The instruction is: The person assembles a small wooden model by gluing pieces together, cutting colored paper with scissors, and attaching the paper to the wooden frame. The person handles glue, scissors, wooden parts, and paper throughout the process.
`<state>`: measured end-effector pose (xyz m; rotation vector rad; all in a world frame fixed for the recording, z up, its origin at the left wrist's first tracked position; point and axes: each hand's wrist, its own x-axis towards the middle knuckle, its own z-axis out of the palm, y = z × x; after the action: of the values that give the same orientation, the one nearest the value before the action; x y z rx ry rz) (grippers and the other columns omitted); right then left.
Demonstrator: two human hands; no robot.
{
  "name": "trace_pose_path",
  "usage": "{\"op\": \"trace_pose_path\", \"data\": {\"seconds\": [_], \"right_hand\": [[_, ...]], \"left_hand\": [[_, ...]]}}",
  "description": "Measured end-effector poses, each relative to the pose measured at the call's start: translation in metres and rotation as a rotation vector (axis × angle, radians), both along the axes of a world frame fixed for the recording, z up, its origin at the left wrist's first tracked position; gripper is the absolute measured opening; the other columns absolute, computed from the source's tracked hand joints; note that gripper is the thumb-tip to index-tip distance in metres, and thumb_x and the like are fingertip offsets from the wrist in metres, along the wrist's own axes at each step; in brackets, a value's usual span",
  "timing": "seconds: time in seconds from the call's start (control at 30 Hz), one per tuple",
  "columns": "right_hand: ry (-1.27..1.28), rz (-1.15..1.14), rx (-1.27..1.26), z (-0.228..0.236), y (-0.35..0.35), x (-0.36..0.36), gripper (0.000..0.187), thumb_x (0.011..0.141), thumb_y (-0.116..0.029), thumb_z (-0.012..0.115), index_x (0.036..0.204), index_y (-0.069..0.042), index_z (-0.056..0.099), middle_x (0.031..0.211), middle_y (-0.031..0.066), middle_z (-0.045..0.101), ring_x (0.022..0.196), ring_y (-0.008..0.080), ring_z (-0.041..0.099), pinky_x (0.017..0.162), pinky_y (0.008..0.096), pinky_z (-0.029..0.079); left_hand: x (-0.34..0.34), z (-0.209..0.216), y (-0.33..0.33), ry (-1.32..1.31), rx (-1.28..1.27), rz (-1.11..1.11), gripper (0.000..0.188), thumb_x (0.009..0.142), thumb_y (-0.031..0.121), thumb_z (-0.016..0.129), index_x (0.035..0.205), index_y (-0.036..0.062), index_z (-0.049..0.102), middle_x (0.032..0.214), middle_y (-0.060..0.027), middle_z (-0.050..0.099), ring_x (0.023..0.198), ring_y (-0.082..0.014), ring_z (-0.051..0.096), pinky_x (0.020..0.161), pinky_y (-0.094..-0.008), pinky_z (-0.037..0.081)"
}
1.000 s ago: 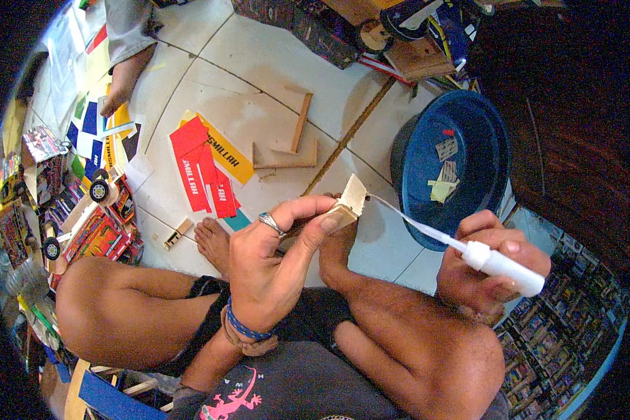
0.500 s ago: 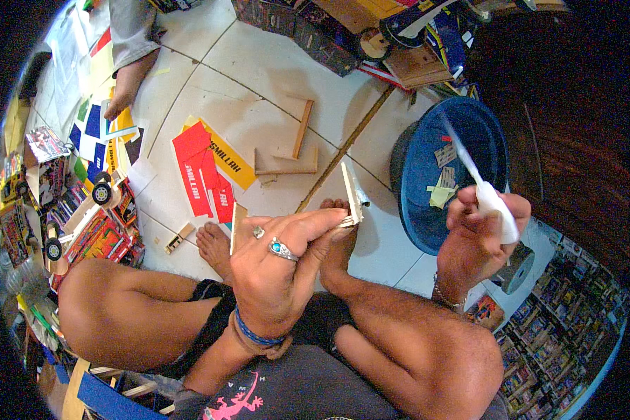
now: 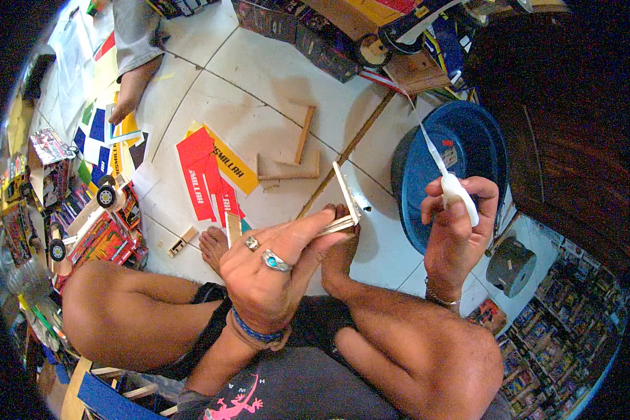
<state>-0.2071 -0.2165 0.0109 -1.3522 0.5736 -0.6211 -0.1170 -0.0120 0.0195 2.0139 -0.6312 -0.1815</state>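
Left hand on the pale wood, right hand on the white bottle

Closest to us, your dark shirt with its pink lizard print, and just beyond it your two hands, well apart. Your left hand, ringed and banded with a blue bracelet, has thumb and fingers pinched on a small piece of thin, pale wood: one flat panel rising at an angle from the gripped end, up over your bare right foot. Over to your right hand, and it's wrapped around a white plastic squeeze bottle, the long thin nozzle aimed up and away from you, clear of the wood. Past that bottle, the round blue plastic basin stands on the white tiled floor. Ahead of your left hand lie red paper pieces overlapping a yellow printed strip, with brown wooden strips to their right. Farther off at upper left, another person's bare foot rests among coloured cut-outs.
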Motion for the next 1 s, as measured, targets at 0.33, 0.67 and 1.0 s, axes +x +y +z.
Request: {"op": "trace_pose_path", "data": {"seconds": [0.33, 0.67, 1.0], "right_hand": [[0.000, 0.041, 0.042, -0.001, -0.002, 0.000, 0.026, 0.093, -0.006, 0.064, 0.114, -0.007, 0.049, 0.104, 0.0198, 0.069, 0.082, 0.0215, 0.069, 0.060, 0.0295, 0.051], [-0.021, -0.023, 0.006, -0.002, -0.002, 0.001, 0.026, 0.093, -0.007, 0.065, 0.114, -0.006, 0.049, 0.102, 0.0161, 0.068, 0.084, 0.0240, 0.070, 0.060, 0.0307, 0.054], [-0.089, -0.019, -0.015, -0.002, -0.002, 0.001, 0.028, 0.090, -0.004, 0.067, 0.112, -0.004, 0.050, 0.098, 0.0145, 0.063, 0.080, 0.0221, 0.067, 0.062, 0.0304, 0.054]], "left_hand": [[0.000, -0.007, -0.002, 0.457, -0.160, 0.052, 0.022, 0.088, 0.005, 0.076, 0.109, 0.0014, 0.069, 0.099, -0.0124, 0.075, 0.087, -0.0167, 0.073, 0.076, -0.0276, 0.057], [0.004, -0.002, -0.002, 0.928, -0.400, 0.124, 0.026, 0.094, 0.007, 0.071, 0.117, -0.0025, 0.065, 0.109, -0.0093, 0.072, 0.100, -0.0152, 0.068, 0.088, -0.0264, 0.054], [0.006, 0.004, 0.001, 0.550, -0.090, 0.063, 0.023, 0.089, 0.003, 0.074, 0.112, 0.0016, 0.071, 0.100, -0.0100, 0.075, 0.092, -0.0152, 0.070, 0.079, -0.0278, 0.055]]}}
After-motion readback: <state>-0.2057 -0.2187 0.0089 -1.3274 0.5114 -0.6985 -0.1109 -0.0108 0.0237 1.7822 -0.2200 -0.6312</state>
